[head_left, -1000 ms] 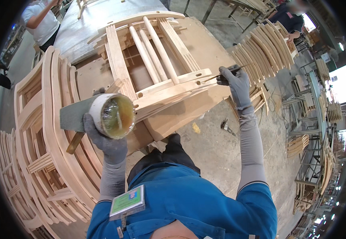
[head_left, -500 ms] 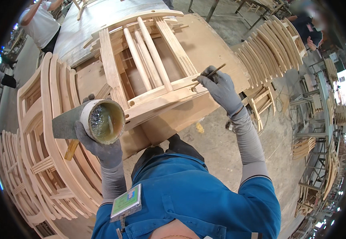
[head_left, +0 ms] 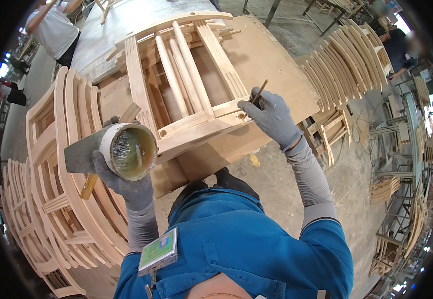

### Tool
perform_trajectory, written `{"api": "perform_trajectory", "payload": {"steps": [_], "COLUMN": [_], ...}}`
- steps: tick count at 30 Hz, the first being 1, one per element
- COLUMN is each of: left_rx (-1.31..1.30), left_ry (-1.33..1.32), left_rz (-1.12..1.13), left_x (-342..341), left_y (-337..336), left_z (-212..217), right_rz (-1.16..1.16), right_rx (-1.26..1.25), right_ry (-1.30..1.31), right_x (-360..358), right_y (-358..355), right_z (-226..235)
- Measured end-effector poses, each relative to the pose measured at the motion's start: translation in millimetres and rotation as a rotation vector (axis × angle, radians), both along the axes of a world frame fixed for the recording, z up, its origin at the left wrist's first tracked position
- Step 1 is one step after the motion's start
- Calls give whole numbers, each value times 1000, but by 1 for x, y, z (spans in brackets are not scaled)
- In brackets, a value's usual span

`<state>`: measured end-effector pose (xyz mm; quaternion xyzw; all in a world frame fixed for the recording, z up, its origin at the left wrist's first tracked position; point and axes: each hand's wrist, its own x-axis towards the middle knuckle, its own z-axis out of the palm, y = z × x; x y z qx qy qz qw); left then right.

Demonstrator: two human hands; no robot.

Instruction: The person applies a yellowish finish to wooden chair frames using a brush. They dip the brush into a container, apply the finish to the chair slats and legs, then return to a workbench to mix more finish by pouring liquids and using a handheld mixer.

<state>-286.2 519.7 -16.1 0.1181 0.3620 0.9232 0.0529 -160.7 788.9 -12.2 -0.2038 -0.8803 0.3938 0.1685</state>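
Observation:
My left hand (head_left: 129, 188), in a grey glove, is closed around a grey-sided cup (head_left: 107, 149) with a crusted pale rim. Cloudy yellowish liquid, like glue, fills it. Behind the cup runs a flat wooden stick (head_left: 90, 185) at the same hand; how it is held is hidden. My gloved right hand (head_left: 272, 117) pinches a thin dark stick (head_left: 262, 88), its lower end by a hole in the near rail of a bare wooden chair frame (head_left: 201, 130). Whether the tip is inside the hole I cannot tell. Round spindles cross the frame, which lies on a brown board-topped table.
Curved chair backs (head_left: 52, 164) stand stacked close at my left. More curved wooden parts (head_left: 336, 62) line up beyond the table (head_left: 276, 65) on the right. One person (head_left: 54, 32) works at the far left, another (head_left: 398, 47) at the far right. A small wooden frame (head_left: 331, 132) leans below the table's right side.
My right hand has shifted slightly right and down, and its stick now points more upright. The cup stays almost where it was. The person at far right has shifted and turned.

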Motion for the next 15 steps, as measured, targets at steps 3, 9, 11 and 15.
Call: {"api": "perform_trajectory", "payload": {"steps": [3, 9, 11, 15], "left_rx": [4, -122, -116, -37], "left_ry": [-15, -23, -44, 47], "left_rz": [-13, 14, -16, -163], "left_x": [0, 5, 7, 9], "left_y": [5, 17, 19, 27], "left_z": [-1, 12, 13, 18], "right_rz": [33, 55, 49, 71], "right_rx": [-153, -178, -422, -692], "right_ry": [2, 85, 212, 406], "right_x": [-2, 16, 21, 18], "right_y": [6, 14, 6, -51], "right_z": [0, 18, 28, 82]}}
